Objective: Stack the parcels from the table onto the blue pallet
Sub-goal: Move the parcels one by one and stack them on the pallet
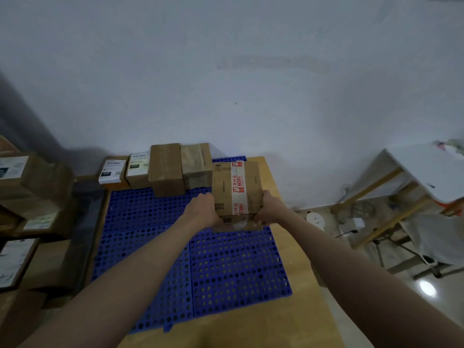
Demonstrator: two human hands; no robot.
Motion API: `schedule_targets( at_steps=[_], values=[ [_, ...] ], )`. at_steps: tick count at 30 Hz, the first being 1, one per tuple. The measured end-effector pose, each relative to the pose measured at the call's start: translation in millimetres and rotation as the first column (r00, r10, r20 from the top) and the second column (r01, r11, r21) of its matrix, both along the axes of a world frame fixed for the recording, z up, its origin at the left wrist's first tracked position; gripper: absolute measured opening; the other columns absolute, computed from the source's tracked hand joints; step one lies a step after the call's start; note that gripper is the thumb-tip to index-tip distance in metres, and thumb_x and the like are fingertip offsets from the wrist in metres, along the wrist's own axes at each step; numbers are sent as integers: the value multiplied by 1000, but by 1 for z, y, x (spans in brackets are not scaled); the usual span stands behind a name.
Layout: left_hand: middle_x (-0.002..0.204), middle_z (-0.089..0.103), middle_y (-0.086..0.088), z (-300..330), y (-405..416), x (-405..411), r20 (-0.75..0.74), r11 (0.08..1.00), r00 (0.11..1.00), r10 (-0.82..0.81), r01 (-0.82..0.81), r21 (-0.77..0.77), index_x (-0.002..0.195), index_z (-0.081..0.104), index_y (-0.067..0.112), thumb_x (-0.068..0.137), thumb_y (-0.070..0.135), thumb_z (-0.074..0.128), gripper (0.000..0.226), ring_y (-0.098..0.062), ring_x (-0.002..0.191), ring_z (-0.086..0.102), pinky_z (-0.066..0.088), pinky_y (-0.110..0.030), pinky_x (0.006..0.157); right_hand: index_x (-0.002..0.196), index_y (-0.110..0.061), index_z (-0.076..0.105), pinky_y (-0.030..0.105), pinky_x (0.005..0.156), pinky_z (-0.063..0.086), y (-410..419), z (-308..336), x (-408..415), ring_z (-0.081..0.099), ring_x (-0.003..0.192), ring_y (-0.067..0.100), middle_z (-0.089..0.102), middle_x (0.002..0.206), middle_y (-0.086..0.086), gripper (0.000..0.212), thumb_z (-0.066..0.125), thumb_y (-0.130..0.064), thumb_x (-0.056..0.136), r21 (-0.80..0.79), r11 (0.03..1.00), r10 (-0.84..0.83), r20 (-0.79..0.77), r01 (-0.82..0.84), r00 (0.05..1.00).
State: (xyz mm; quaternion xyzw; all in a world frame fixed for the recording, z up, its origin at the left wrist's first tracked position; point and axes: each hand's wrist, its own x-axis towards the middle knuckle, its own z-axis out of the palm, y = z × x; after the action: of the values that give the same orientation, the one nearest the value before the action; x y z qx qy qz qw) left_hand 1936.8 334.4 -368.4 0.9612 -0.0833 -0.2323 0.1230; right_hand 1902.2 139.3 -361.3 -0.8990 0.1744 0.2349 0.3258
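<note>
**A taped cardboard parcel held in both my hands over the far right of the blue pallet**

I hold one cardboard parcel (237, 188) with both hands. My left hand (202, 209) grips its near left side, with the fingers curled on the edge. My right hand (270, 208) grips the near right corner in the same way. The parcel has a white tape with red print that runs along its top, and some small printed codes on the brown card. I cannot tell if its bottom already touches the pallet or is a little above it.

The blue pallet (213, 270) is a plastic grid with many round holes. It lies on a wooden bench (298, 247), and the light wood shows at the right and at the near edge.

Four other parcels stand in a row along the far edge of the pallet, near the white wall (226, 71). From the left there is a small box with a white label (112, 171), then a second labelled box (138, 169), then a taller plain brown box (166, 169), then a box covered with clear tape (197, 165). My parcel is just beside this last one, at the right end of the row.

At my left more cardboard boxes (32, 197) are piled, blurred. At the right stands a white table (431, 169) with yellow legs, on a shiny floor.
</note>
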Motion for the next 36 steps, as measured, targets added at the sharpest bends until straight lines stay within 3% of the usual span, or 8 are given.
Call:
schedule_targets(
  at_steps=[3,7,10,15,23,31,36],
  values=[
    [100,61,-7,-5,-20,15,-12,999,999,45,-45,-7,109,51,10,70,42,82,59,-23,86,63,55,-35,65,141,-6,24,42,75,60,-21,-13,23,63,87,27,51,109,13,82,75,2,77,14,999,43,1,-43,999],
    [101,63,-7,-13,-44,38,-19,996,995,94,-94,-5,107,53,10,71,43,82,57,-23,85,64,58,-37,67,143,-5,24,48,81,59,-44,-26,56,61,103,34,51,121,18,85,75,1,76,34,996,85,23,-86,996],
    [98,63,-7,-22,-57,60,-29,991,991,132,-132,-3,107,53,9,68,42,83,59,-24,85,65,60,-40,70,143,-6,25,47,81,59,-57,-37,83,60,106,34,52,122,17,89,78,0,73,31,994,107,32,-108,994],
    [111,60,-10,-39,-66,98,-39,983,982,184,-184,7,116,49,7,72,42,83,66,-26,101,62,58,-38,80,142,-7,26,47,82,58,-67,-59,129,60,105,33,54,119,15,89,77,0,71,38,989,143,34,-145,989],
    [117,59,-11,-71,-68,155,-42,975,975,220,-218,53,122,47,7,75,41,82,67,-27,105,60,56,-38,82,144,-7,25,48,85,56,-67,-105,194,59,108,32,55,123,14,95,82,-9,68,49,983,173,72,-177,982],
    [106,56,-5,-89,-82,186,17,976,985,170,-171,133,113,45,12,75,41,80,59,-23,98,59,49,-34,67,149,-5,21,46,100,49,-76,-137,223,49,125,33,48,137,15,97,82,-15,74,62,984,157,116,-165,981],
    [111,59,-7,-96,-89,195,55,967,988,146,-154,205,114,50,9,78,39,80,56,-21,102,60,46,-29,65,148,-5,22,45,100,50,-75,-144,232,49,125,31,45,139,15,97,83,-18,74,64,987,139,144,-149,980]
  ],
)
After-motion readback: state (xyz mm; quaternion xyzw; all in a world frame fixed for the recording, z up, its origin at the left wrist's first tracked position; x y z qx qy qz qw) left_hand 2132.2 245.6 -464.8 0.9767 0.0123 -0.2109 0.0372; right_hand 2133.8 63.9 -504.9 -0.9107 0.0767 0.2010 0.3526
